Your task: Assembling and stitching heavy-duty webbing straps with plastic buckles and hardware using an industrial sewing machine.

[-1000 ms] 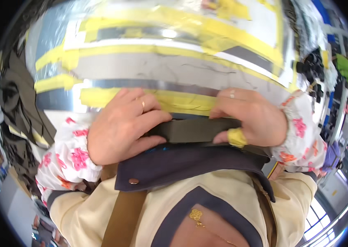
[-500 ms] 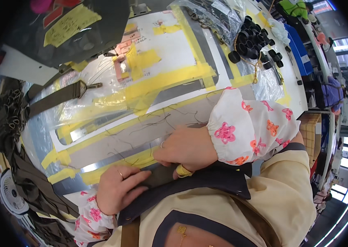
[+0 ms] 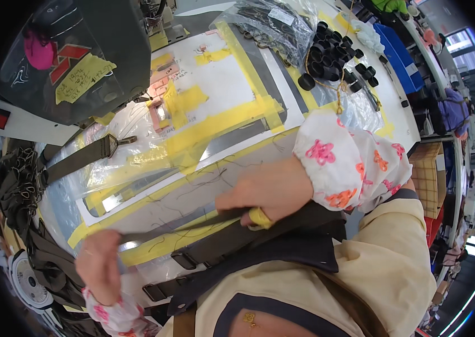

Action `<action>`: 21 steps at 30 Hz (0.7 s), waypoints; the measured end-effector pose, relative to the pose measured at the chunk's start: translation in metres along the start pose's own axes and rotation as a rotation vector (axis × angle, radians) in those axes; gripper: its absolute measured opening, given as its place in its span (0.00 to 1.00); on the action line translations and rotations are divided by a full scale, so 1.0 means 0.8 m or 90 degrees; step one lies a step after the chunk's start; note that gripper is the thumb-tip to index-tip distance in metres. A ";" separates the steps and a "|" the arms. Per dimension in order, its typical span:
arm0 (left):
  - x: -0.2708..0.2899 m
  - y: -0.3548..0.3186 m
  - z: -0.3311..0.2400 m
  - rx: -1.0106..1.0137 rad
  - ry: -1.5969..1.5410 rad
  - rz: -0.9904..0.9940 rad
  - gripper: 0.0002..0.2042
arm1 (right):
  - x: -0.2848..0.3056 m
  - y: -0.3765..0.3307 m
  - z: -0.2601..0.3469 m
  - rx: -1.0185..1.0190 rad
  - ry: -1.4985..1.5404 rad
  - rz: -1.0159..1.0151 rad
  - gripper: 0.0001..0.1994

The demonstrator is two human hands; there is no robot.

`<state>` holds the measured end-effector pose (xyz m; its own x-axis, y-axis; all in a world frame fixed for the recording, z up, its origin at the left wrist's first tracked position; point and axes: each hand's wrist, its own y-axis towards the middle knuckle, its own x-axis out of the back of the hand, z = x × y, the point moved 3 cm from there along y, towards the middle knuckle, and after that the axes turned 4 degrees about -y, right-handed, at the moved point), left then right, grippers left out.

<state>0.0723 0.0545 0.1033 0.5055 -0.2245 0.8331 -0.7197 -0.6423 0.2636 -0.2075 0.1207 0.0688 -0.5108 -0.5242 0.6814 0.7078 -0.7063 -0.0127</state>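
Note:
A narrow dark webbing strap (image 3: pixel 161 232) runs taut between my two hands above the table's front edge. My left hand (image 3: pixel 100 261), slightly blurred, is closed on its left end. My right hand (image 3: pixel 271 188) pinches the other end between thumb and fingers; yellow tape (image 3: pixel 260 218) is wrapped round the thumb. Just nearer to me lies a wider dark strap (image 3: pixel 254 238) with a black buckle (image 3: pixel 184 259) at its left end. Closer still is a second black buckle (image 3: pixel 155 291), its strap partly hidden under my clothing.
At the left rear stands a grey machine head (image 3: pixel 80 62). Loose threads (image 3: pixel 203 174) lie on the taped work surface. A strap with a metal hook (image 3: pixel 122 140) rests behind my left hand. Black rings (image 3: pixel 327 59) sit at the back right; dark straps (image 3: pixel 46 247) hang at the left.
My left hand has swung out left, drawing the narrow strap taut. My right hand has shifted up and right. The wide strap and both buckles have come into sight.

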 end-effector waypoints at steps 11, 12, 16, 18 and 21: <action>-0.050 0.101 0.008 -0.103 -0.097 0.132 0.27 | 0.005 0.060 -0.020 0.101 -0.507 -0.405 0.14; -0.075 0.106 0.004 0.000 -0.279 0.131 0.24 | 0.009 0.062 -0.019 0.101 -0.471 -0.397 0.14; -0.106 0.120 0.021 0.012 -0.315 0.055 0.17 | 0.051 0.021 -0.034 0.016 -0.386 -0.436 0.11; -0.116 0.123 0.028 -0.009 -0.320 0.057 0.17 | 0.086 -0.042 -0.060 -0.155 -0.486 -0.514 0.12; -0.117 0.121 0.027 -0.031 -0.328 0.067 0.17 | 0.107 -0.121 -0.093 -0.467 -0.609 -0.468 0.14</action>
<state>-0.0348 -0.0025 0.0402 0.5896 -0.6246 0.5120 -0.7937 -0.5655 0.2242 -0.3558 0.1086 0.0744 0.0868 0.3790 0.9213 -0.1334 -0.9120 0.3878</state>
